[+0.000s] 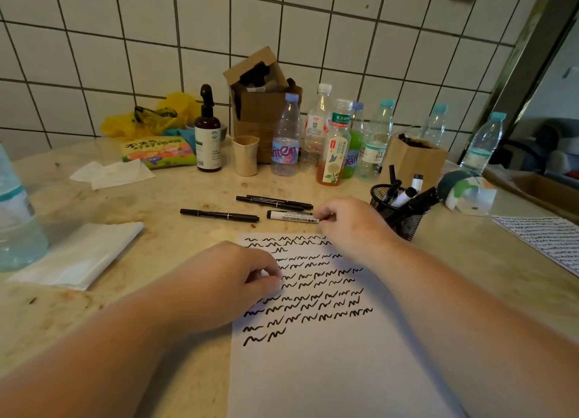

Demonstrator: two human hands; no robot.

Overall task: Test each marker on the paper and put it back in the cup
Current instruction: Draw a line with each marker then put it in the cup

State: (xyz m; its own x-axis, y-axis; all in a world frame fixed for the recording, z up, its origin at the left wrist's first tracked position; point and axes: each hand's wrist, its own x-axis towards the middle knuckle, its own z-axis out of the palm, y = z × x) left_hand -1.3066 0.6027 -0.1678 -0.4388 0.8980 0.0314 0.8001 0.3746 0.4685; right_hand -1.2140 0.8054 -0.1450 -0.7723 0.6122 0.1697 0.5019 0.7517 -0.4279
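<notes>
Head view showed the right hand (347, 226) at frame centre, its fingertips pinching the near end of a white whiteboard marker (293, 215) that lay flat on the counter (163, 235), just above the paper (329, 355). The left hand (225, 279) rested on the paper's left edge with fingers curled, holding nothing visible. Rows of black squiggles covered the paper's upper half. Three black pens (219, 215) lay on the counter left of and above the marker. The black mesh cup (398, 212), right of the right hand, held several markers. Bottles (333, 148) stood along the tiled wall in the upper frame.
</notes>
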